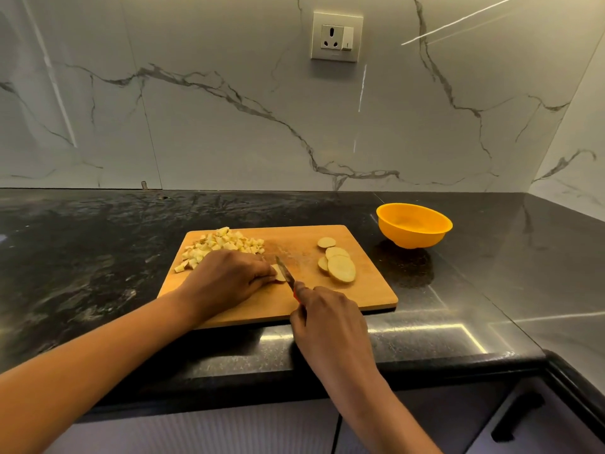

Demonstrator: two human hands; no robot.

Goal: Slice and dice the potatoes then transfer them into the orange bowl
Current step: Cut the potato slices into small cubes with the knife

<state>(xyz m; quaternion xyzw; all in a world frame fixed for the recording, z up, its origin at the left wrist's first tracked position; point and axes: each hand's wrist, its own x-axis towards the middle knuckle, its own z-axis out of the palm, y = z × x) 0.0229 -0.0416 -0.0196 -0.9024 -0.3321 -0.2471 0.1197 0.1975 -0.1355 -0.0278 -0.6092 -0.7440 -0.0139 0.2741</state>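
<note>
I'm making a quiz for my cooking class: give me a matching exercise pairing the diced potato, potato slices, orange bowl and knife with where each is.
1 diced potato
2 potato slices
3 orange bowl
4 knife

A on the counter, right of the cutting board
B in the right hand
C far left of the cutting board
D right side of the cutting board

Pairs: 1-C, 2-D, 3-A, 4-B
</note>
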